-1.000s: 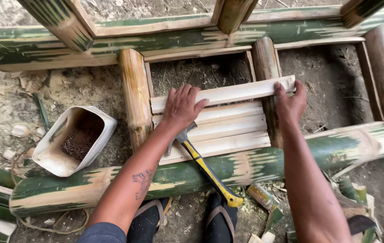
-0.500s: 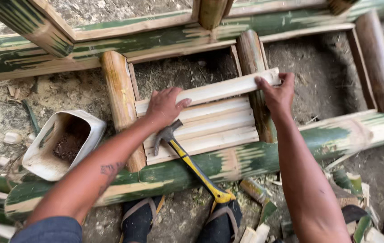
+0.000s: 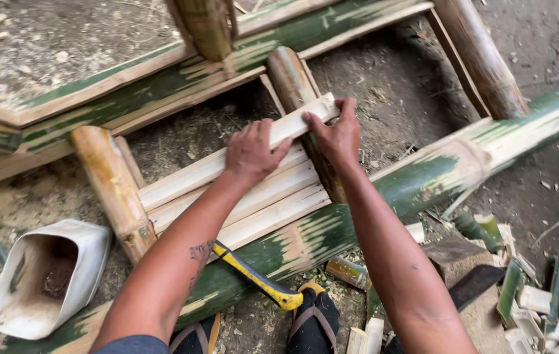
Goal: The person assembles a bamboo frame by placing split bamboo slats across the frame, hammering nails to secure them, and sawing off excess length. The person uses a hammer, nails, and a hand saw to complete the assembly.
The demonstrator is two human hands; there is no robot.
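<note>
Both hands rest on the top slat (image 3: pixel 227 167), a pale split-bamboo strip lying across two brown crossbars inside a green bamboo frame (image 3: pixel 437 174) on the dirt floor. The left hand (image 3: pixel 251 152) lies flat on the slat near its middle, fingers spread and pressing down, not curled around it. The right hand (image 3: pixel 337 133), at 2 o'clock from the left, holds the slat's right end, fingers closed over the far edge with the thumb on the near side, right above the right crossbar (image 3: pixel 292 78). Three more slats (image 3: pixel 259 203) lie side by side just at 6 o'clock of the held one, touching each other. The left crossbar (image 3: pixel 112 187) carries their other ends. A hammer (image 3: pixel 256 278) with a yellow-and-black handle lies under the left forearm, across the near frame pole. At 8 o'clock a cut white jug (image 3: pixel 46 278) lies on the floor. Bamboo offcuts (image 3: pixel 528 295) are scattered at 4 o'clock.
</note>
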